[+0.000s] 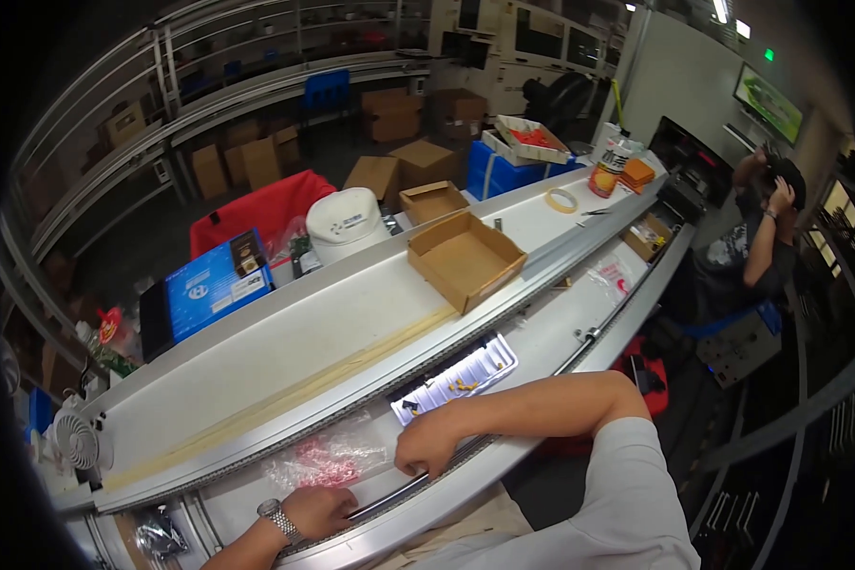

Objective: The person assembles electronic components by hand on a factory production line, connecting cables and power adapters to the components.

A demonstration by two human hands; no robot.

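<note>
A dark, shiny metal rod (pixel 399 496) lies along the near edge of the work line, passing under my right forearm. My left hand (pixel 319 513), with a metal watch (pixel 277 521) on its wrist, is closed at the rod's left end. Curled over the rod farther right is my right hand (pixel 427 445), its fingertips partly hidden. Clear plastic bags with red print (pixel 328 463) lie just beyond the hands. Past my right hand, a white ribbed tray (pixel 461 378) holds several small yellow and dark parts.
An open cardboard box (pixel 465 258) stands on the raised white table (pixel 323 328). A white cap (pixel 344 224), blue box (pixel 218 281), red bin (pixel 261 211) and tape roll (pixel 560 199) are farther off. A small fan (pixel 76 439) is at left. Another person (pixel 755 237) sits at right.
</note>
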